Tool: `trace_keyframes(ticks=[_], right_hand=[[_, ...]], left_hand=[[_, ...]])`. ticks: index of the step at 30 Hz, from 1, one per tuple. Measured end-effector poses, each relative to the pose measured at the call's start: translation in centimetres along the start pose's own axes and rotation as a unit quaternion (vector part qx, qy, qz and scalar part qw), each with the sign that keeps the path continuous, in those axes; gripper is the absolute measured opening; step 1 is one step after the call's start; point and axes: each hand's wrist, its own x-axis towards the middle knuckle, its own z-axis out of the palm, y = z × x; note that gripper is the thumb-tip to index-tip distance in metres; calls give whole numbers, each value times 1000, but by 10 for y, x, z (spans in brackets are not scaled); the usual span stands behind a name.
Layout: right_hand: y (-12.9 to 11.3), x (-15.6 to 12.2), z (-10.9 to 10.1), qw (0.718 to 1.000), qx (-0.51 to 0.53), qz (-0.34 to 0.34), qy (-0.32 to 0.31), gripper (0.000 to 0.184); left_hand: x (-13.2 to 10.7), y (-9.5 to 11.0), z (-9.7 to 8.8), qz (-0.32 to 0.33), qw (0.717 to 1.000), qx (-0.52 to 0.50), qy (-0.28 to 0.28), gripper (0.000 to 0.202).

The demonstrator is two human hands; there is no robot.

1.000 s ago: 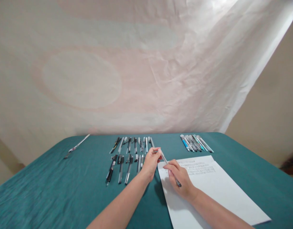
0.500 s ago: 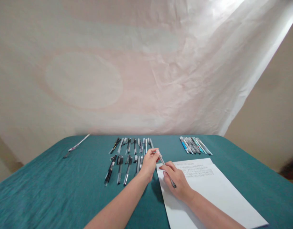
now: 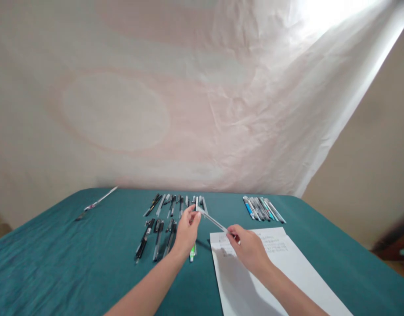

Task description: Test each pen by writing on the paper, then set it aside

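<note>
My left hand (image 3: 186, 230) and my right hand (image 3: 248, 248) both pinch one thin grey pen (image 3: 214, 220), which hangs above the table between them. The left fingers grip its far end, the right fingers its near end. Below the left hand lie two rows of pens (image 3: 162, 215) on the teal tablecloth (image 3: 73, 263). A pen with a green tip (image 3: 192, 253) shows just under the left wrist. A white sheet of paper (image 3: 281, 272) with a few lines of writing lies under my right hand.
A second bundle of pens (image 3: 261, 208), some blue and teal, lies at the back right. One lone pen (image 3: 95, 203) rests at the back left. A wrinkled pale cloth (image 3: 189, 96) hangs behind the table.
Both hands have shifted left with the pen, and it now lies flatter and stretched between them. The camera tilted, so the scene sits a little lower and further left.
</note>
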Motion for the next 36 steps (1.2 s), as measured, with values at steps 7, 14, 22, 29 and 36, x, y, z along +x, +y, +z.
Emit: trace_keyframes(ticks=[7,14,22,29,36], right_hand=[[43,51,-12,964,-211,161,27,23],[68,78,11,938,-257,229,35,25],[80,81,20,931,-262,252,19,24],[58,76,9,941,-240,238,6,27],[-17,52,28,985,-133,75,-83,22]], left_hand=[[-34,4,-33,81,984,146,-60,27],[-55,12,-39,210,907,334,-146,26],[-48,10,-45,206,907,353,-100,22],[-46,7,-48,171,947,272,-11,25],[-46,4,-46,164,961,221,11,27]])
